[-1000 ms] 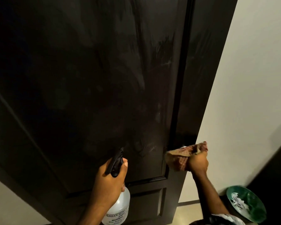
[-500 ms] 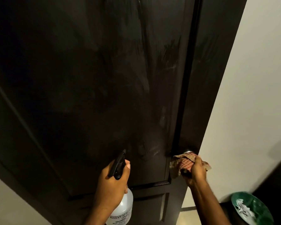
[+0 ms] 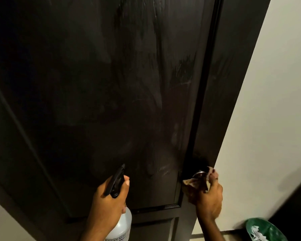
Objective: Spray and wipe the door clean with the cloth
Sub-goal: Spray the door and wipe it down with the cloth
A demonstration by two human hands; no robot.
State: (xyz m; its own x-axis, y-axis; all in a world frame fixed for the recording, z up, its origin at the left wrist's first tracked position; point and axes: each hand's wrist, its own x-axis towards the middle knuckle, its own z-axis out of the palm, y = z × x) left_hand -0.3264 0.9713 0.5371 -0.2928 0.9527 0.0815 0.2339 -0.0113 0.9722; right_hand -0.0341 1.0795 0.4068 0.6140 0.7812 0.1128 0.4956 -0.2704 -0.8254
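A green bin [image 3: 261,228] holding white scraps stands by the wall [image 3: 268,101].

A home: dark panelled door [image 3: 111,84], plain wall [image 3: 268,101], green wastebasket [image 3: 261,228]

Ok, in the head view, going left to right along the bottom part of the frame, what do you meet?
Left hand gripping the spray bottle → door knob → cloth bunched in the right hand → green bin holding crumpled paper.

Single head-worn view, close to the door [image 3: 111,84], tilted downward along it; wall [image 3: 268,119] from 1 to 4 o'clock, both hands low at 6 o'clock.
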